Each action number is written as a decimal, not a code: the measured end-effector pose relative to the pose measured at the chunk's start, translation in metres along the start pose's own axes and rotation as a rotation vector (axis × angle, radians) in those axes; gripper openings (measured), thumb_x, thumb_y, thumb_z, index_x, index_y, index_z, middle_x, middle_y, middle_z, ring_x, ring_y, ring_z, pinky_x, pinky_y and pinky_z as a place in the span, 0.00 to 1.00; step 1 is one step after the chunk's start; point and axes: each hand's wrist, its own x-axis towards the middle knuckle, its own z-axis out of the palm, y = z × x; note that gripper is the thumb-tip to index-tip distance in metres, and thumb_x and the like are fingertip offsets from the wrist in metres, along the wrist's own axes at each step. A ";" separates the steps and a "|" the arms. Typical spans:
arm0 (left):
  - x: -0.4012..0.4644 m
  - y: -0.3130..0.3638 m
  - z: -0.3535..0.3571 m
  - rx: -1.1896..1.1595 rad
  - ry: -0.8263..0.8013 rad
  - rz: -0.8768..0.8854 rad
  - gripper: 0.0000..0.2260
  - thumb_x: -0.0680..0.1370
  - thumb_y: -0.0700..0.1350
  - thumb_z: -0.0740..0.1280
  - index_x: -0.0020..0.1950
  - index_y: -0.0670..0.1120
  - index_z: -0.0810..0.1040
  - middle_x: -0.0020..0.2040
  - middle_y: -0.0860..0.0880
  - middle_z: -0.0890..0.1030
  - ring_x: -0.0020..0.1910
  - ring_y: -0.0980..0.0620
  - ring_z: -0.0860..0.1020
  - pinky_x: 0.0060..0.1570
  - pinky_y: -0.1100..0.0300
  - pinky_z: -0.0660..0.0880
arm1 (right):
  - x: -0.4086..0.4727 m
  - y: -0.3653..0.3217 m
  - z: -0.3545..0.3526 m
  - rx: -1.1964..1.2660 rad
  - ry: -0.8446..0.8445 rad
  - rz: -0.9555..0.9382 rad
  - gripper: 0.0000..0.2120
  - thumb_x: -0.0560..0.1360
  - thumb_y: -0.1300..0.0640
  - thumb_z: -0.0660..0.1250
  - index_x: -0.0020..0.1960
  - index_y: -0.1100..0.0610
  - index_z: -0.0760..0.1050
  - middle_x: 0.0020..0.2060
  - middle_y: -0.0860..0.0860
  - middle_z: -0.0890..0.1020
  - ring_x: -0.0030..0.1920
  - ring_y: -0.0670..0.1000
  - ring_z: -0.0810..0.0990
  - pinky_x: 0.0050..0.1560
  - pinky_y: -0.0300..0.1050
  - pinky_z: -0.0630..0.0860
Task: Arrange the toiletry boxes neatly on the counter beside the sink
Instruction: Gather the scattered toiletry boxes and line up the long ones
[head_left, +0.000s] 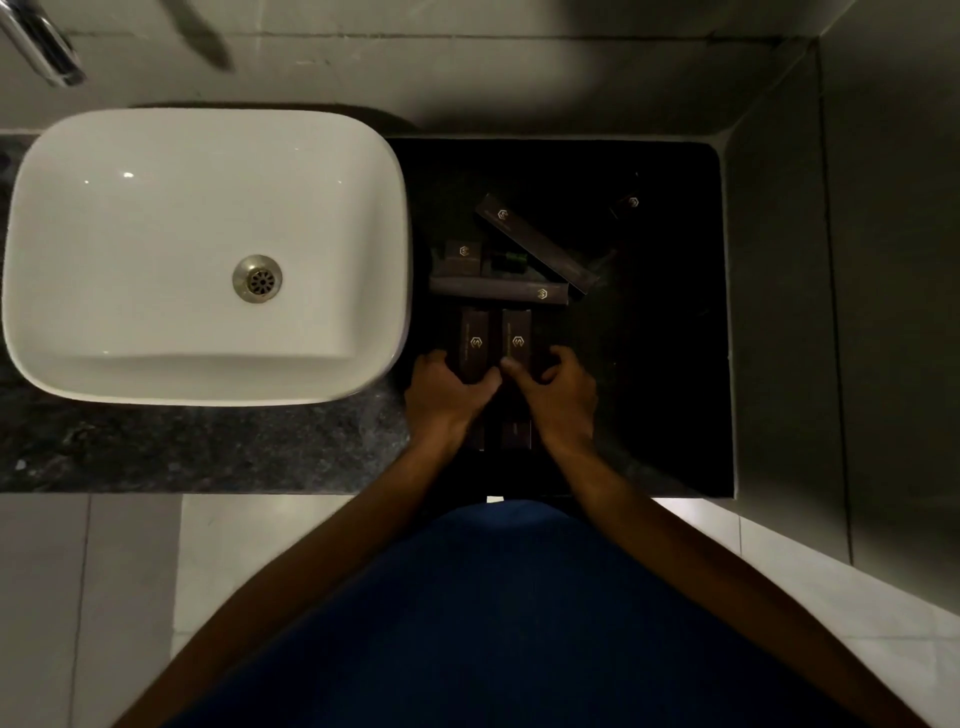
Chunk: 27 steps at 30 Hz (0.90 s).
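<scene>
Lying between both hands' fingers, two boxes.

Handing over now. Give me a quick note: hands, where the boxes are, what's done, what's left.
Left hand grips the left upright box; right hand grips the right upright box; the two sit side by side, parallel.
Behind them: a long box lying crosswise, a diagonal long box, a small box, another small box off to the right.
Done: one pair aligned. Left: straighten the rest on the counter.
</scene>
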 end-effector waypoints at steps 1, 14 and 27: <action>0.002 0.006 -0.003 -0.018 0.025 0.031 0.25 0.65 0.63 0.68 0.55 0.49 0.76 0.53 0.48 0.78 0.48 0.47 0.80 0.49 0.52 0.80 | 0.005 -0.002 -0.007 0.001 0.069 -0.011 0.33 0.68 0.31 0.68 0.62 0.52 0.73 0.43 0.48 0.79 0.42 0.48 0.79 0.37 0.39 0.71; 0.104 0.089 -0.014 0.935 -0.152 0.870 0.14 0.74 0.42 0.66 0.60 0.44 0.76 0.60 0.40 0.78 0.62 0.37 0.72 0.61 0.43 0.66 | 0.151 -0.116 -0.043 -0.403 -0.147 -0.478 0.19 0.70 0.62 0.73 0.60 0.61 0.77 0.58 0.61 0.81 0.59 0.60 0.79 0.61 0.50 0.75; 0.093 0.095 -0.032 0.824 -0.119 1.000 0.13 0.77 0.42 0.61 0.61 0.42 0.75 0.57 0.40 0.77 0.60 0.39 0.72 0.53 0.45 0.73 | 0.152 -0.088 -0.079 -0.491 -0.121 -0.438 0.19 0.66 0.51 0.73 0.54 0.59 0.78 0.50 0.61 0.83 0.49 0.62 0.82 0.48 0.52 0.81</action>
